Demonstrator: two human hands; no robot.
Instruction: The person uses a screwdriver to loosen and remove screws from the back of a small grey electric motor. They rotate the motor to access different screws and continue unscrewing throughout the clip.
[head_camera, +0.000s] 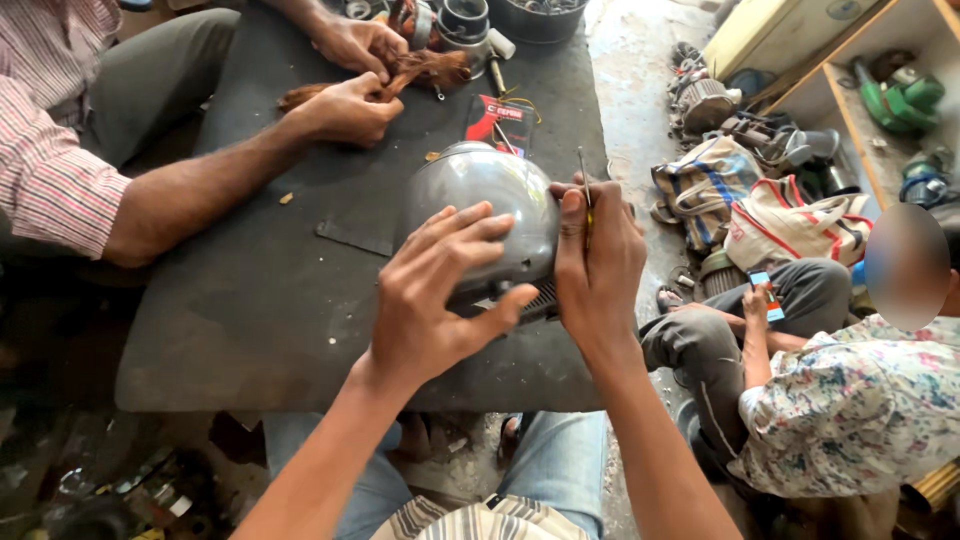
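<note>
Steadying the grey metal dome housing (485, 205) at frame centre, the left hand (440, 290) is pressing spread fingers on it while the right hand (600, 260), just beside, is pinching a thin tool (584, 190).

A dark, scuffed tabletop (250, 300) fills the middle, low over a stained concrete floor (630, 70). Daylight falls from the upper right, brightening the floor there. Wooden shelves (850, 120) stand at the right edge, holding green tools (900, 95). Striped bags (700, 185) and metal parts (705, 100) lie heaped on the floor just beside the shelves. Scrap clutter (120, 500) sits in shadow at lower left.
</note>
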